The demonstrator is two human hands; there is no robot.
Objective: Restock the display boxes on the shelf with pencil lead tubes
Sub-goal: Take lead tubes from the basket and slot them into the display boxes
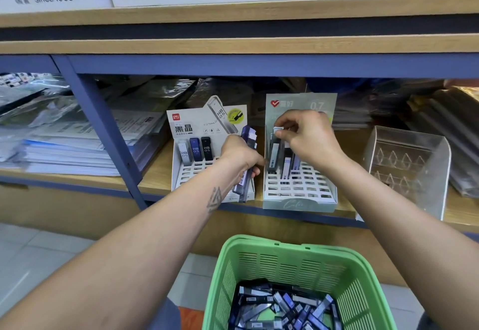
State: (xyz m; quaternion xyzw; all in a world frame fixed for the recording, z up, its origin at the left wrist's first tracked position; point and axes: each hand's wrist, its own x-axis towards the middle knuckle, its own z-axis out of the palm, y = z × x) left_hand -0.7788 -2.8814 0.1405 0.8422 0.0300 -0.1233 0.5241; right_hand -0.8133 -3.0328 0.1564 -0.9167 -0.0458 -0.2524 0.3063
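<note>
Two display boxes stand on the shelf. The left box [181,176], marked HB 0.5, has three lead tubes [196,149] in its back row. The right box [300,189], marked 0.7, holds a few tubes at the back. My right hand [308,135] pinches the white cap of a grey tube [274,153] standing in the right box's back-left slots. My left hand [239,154] grips a bundle of dark blue tubes [247,163] between the two boxes. A green basket [290,265] below holds several loose tubes [282,306].
A clear acrylic organiser [407,166] stands right of the boxes. Stacks of plastic-wrapped paper [64,135] fill the left bay beyond a blue upright post [108,138]. More wrapped packs [440,117] lie at the back right. A wooden shelf edge [233,47] runs above.
</note>
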